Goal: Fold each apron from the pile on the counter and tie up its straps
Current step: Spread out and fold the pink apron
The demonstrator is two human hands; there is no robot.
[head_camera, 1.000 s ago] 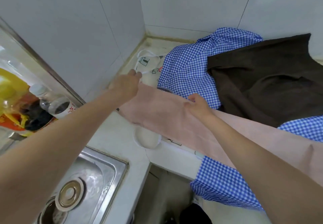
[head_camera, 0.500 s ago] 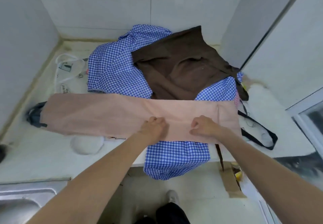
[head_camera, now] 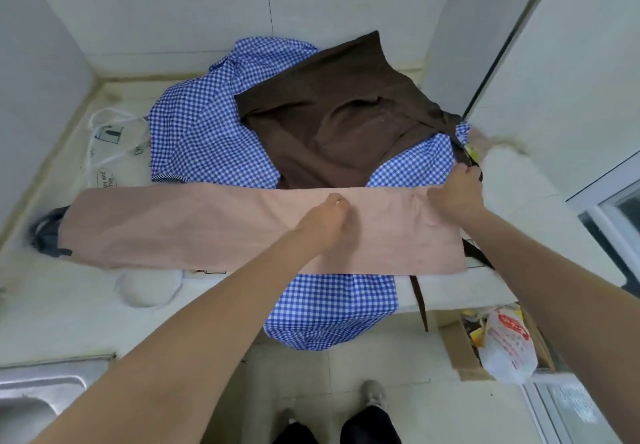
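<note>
Holding the pink apron (head_camera: 207,225) flat on the bench (head_camera: 69,305), the left hand (head_camera: 325,222) is pressing with curled fingers while the right hand (head_camera: 457,190) is gripping its far corner, keeping the fold neat.

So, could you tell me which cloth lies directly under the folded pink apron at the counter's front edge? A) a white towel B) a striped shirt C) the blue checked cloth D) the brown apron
C: the blue checked cloth comes out from beneath the pink apron and hangs over the counter edge, while the brown apron lies farther back.
</note>
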